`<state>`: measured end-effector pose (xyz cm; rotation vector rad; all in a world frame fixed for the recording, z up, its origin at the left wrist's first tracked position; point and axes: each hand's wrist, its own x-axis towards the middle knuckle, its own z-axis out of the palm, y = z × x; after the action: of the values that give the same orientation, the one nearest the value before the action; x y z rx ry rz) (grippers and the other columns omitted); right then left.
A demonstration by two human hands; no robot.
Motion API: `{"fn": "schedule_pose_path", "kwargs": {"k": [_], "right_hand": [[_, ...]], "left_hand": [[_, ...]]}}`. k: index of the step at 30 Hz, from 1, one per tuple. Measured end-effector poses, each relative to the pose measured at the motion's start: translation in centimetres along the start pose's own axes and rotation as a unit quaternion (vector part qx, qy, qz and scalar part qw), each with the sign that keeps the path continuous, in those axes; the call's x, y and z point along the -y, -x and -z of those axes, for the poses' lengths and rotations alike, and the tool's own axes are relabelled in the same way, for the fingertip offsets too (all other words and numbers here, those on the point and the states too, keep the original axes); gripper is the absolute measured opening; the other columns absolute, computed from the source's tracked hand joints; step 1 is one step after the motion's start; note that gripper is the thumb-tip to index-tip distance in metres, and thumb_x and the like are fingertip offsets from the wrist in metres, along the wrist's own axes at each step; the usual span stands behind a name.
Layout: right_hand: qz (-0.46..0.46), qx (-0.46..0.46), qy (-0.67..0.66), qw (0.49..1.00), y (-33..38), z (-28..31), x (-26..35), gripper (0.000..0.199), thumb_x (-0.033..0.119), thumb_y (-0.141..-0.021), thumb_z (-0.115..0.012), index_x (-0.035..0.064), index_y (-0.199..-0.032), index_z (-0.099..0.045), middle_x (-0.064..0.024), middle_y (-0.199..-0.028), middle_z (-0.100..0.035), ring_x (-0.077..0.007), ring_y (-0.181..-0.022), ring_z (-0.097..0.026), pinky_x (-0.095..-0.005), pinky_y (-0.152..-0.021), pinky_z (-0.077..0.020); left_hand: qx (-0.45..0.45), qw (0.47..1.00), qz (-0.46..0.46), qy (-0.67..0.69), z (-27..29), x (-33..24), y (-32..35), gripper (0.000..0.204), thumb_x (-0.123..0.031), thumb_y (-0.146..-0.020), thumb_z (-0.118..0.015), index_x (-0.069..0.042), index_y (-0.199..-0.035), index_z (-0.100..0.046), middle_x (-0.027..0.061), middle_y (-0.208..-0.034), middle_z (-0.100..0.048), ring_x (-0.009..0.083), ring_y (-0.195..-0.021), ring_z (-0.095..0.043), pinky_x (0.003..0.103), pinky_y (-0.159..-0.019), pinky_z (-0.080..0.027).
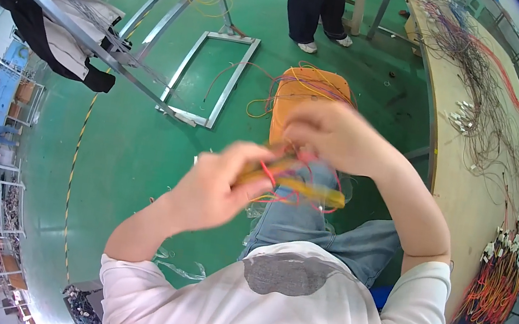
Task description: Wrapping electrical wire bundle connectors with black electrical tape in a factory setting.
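Note:
My left hand (220, 180) is closed around a bundle of wires (282, 168), red and yellow, held over my lap. Out of the bundle's right side juts a yellow piece (332, 197), too smeared to name. Just above and to the right, my right hand (330, 132) has its fingers bent down toward the wires. Motion blurs those fingertips, and whether they grip a wire cannot be made out. Beyond both hands is an orange stool (310, 84) with loose yellow, red and purple wires lying over its top.
A long table (449, 159) on the right carries tangled wires and a heap of orange and red harnesses (493, 294). A metal frame (234, 79) lies on the green floor, near a rack (80, 21) with a dark jacket. Another person (314, 7) stands ahead.

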<state>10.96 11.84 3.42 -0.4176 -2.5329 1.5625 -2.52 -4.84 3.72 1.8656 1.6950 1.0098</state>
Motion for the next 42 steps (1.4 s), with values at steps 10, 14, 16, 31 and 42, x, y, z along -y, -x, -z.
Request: {"fn": "schedule_pose_path", "kwargs": {"k": [10, 14, 16, 31, 42], "right_hand": [[0.121, -0.239, 0.015, 0.963, 1.1, -8.5, 0.3, 0.015, 0.006, -0.077, -0.055, -0.0002, -0.091, -0.056, -0.0179, -0.082, -0.058, -0.0339, -0.077, -0.056, -0.0357, -0.068, -0.0453], [0.047, -0.176, -0.186, 0.965, 1.5, -8.9, -1.3, 0.017, 0.005, -0.081, -0.052, -0.0051, -0.095, -0.055, -0.0098, -0.081, -0.058, -0.0127, -0.072, -0.055, -0.0248, -0.064, -0.0435], [-0.041, -0.071, -0.21, 0.974, 3.5, -6.4, -0.1, 0.014, 0.002, -0.081, -0.051, -0.0051, -0.091, -0.056, -0.0081, -0.08, -0.058, -0.0111, -0.071, -0.054, -0.0223, -0.063, -0.0425], [0.133, -0.273, -0.209, 0.929, 4.3, -8.2, 0.7, 0.017, 0.001, -0.064, -0.071, 0.0011, -0.074, -0.058, -0.0054, -0.072, -0.059, -0.0123, -0.064, -0.055, -0.0232, -0.056, -0.0443], [-0.035, -0.327, -0.309, 0.892, 2.6, -7.9, 0.6, 0.009, 0.004, -0.073, -0.065, -0.001, -0.072, -0.058, -0.0016, -0.062, -0.057, -0.0045, -0.054, -0.052, -0.017, -0.048, -0.0411]], "left_hand": [[-0.123, 0.851, 0.198, 0.471, -1.2, 2.4, -0.7, 0.031, -0.023, -0.086, -0.053, 0.001, -0.101, -0.042, -0.0015, -0.056, -0.041, 0.0034, -0.045, -0.033, 0.018, -0.039, -0.024], [-0.151, 0.834, 0.189, 0.497, -0.8, 2.4, -0.5, 0.028, -0.02, -0.086, -0.053, 0.001, -0.101, -0.041, -0.001, -0.056, -0.04, 0.0036, -0.045, -0.033, 0.019, -0.039, -0.024], [-0.15, 0.852, 0.205, 0.457, -0.5, 2.5, 0.3, 0.023, -0.014, -0.086, -0.051, 0.002, -0.101, -0.044, -0.0007, -0.058, -0.043, 0.0033, -0.046, -0.034, 0.018, -0.04, -0.026], [-0.163, 0.957, 0.151, 0.188, -3.5, 1.2, 0.7, 0.027, 0.0, -0.077, -0.058, 0.004, -0.101, -0.048, 0.0099, -0.081, -0.061, 0.0089, -0.071, -0.058, 0.022, -0.061, -0.046], [-0.208, 0.978, -0.004, 0.009, -5.4, 0.9, 0.1, 0.036, 0.003, -0.074, -0.052, 0.009, -0.108, -0.042, 0.0194, -0.084, -0.057, 0.0313, -0.073, -0.06, 0.034, -0.062, -0.048]]}}
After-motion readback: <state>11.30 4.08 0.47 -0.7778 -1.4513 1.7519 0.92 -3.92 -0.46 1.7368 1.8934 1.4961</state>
